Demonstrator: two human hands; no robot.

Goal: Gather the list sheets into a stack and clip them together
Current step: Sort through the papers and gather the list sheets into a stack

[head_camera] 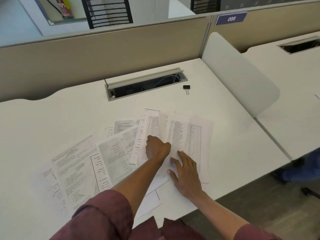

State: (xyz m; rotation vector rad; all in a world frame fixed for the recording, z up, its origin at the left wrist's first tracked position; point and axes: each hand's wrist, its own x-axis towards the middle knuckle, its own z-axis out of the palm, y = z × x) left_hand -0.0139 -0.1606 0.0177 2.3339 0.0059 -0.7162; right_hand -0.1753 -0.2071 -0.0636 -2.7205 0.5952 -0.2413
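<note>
Sheets [112, 153] lie fanned along the counter's [52, 118] near edge, some overhanging it. The clip [186, 87] sits well apart, toward the far edge. The left hand [156, 148] curls its fingers on the sheets' edge, while the right hand [186, 172] presses flat, fingers straight. Dragging the pile could tip the overhanging sheets off.

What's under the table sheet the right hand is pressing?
Other sheets poke out past the left and near edges of the table sheet. The right hand rests flat on it; the left hand grips its left edge. How many lie beneath is covered.
</note>
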